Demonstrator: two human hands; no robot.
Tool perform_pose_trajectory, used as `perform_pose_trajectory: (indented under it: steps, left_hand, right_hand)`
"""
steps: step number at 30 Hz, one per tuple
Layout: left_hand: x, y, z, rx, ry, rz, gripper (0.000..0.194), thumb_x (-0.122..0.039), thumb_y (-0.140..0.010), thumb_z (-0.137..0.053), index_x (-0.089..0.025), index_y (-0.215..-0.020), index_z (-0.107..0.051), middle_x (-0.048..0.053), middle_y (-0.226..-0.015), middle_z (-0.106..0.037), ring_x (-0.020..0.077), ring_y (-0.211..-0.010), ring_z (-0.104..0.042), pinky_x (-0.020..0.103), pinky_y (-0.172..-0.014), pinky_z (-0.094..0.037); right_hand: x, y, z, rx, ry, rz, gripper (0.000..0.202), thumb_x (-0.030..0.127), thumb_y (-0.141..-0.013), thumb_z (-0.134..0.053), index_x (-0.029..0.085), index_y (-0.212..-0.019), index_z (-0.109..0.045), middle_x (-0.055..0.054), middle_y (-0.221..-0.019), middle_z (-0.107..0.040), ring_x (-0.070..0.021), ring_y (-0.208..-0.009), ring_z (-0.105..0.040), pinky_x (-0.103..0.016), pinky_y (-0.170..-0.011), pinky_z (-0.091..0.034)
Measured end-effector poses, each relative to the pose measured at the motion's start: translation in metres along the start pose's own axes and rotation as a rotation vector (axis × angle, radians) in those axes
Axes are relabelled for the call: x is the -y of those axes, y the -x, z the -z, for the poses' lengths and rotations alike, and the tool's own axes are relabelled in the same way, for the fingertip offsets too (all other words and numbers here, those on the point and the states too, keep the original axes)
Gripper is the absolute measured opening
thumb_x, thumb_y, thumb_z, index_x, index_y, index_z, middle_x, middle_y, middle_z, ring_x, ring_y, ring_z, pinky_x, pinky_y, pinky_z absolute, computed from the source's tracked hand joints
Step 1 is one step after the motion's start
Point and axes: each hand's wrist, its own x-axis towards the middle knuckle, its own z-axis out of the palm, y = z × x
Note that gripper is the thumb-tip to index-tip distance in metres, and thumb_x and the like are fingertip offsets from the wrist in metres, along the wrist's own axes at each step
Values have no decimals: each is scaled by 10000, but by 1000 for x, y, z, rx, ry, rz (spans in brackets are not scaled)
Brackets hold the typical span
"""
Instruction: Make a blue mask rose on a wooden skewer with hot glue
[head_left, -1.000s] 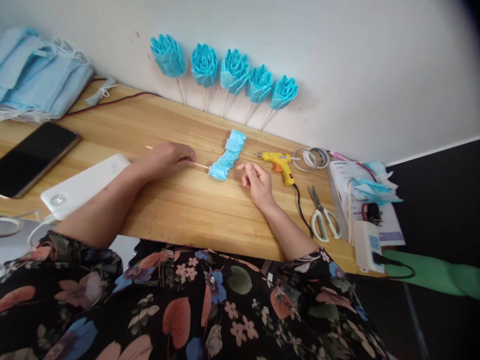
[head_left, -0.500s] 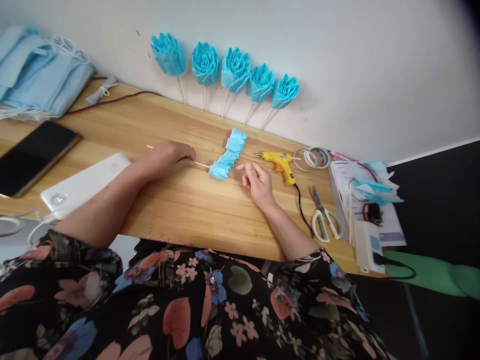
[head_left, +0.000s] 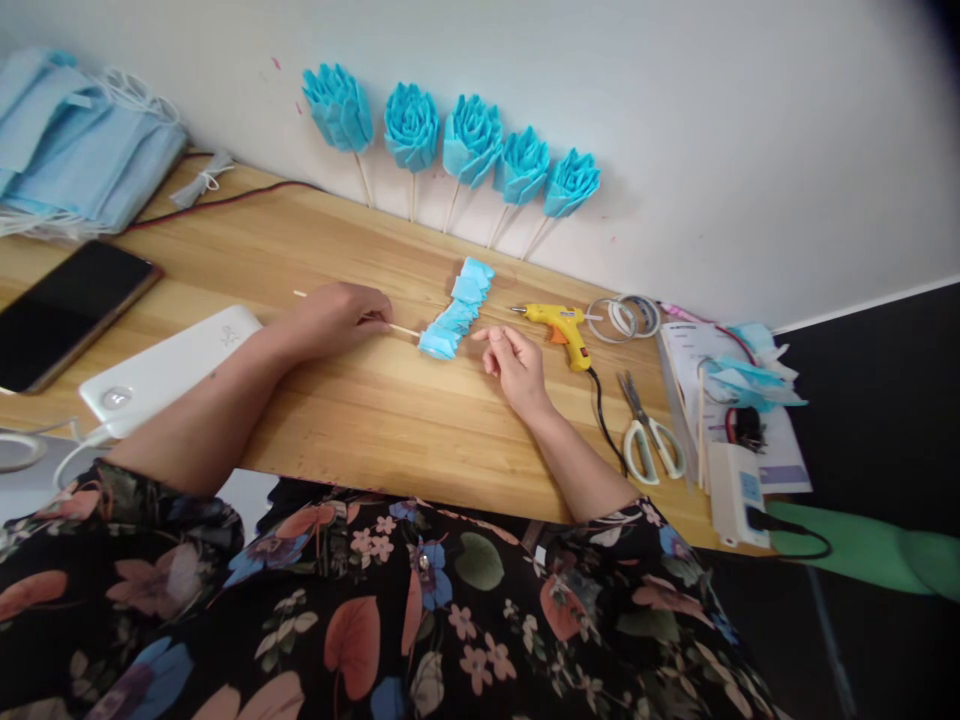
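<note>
My left hand (head_left: 349, 312) is closed around a thin wooden stick (head_left: 405, 329). One end of the stick pokes out behind the hand; the other meets the lower end of a pleated light-blue strip (head_left: 454, 315). That strip lies slantwise on the table, its folds overlapping. Just right of it, my right hand (head_left: 516, 368) rests with the index finger stretched toward the strip and the other fingers curled, holding nothing that I can see. A yellow glue gun (head_left: 559, 325) lies beyond my right hand, its nozzle pointing left.
Several blue fabric flowers on sticks (head_left: 471, 140) lean against the wall. Scissors (head_left: 646, 430), tape rolls (head_left: 636, 315), papers (head_left: 686, 350) and a power strip (head_left: 737, 490) are at right. A phone (head_left: 71, 310), a white power bank (head_left: 176, 365) and stacked masks (head_left: 82, 150) occupy the left.
</note>
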Motion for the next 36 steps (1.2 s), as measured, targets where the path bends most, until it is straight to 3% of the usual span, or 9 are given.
perform_pose_trajectory:
  steps: [36]
  left_hand:
    - [-7,0,3,36,-38,26,433,-519,-989,-464,-174,-995,-728,109,-1039,-765,255,-930,-680,328,-814,-452]
  right_hand:
    - [-3,0,1,10,9,14,564,733,-971,-530,215,-950,-752,53,-526,-528,-107,-490,-450,-264,-537,-379]
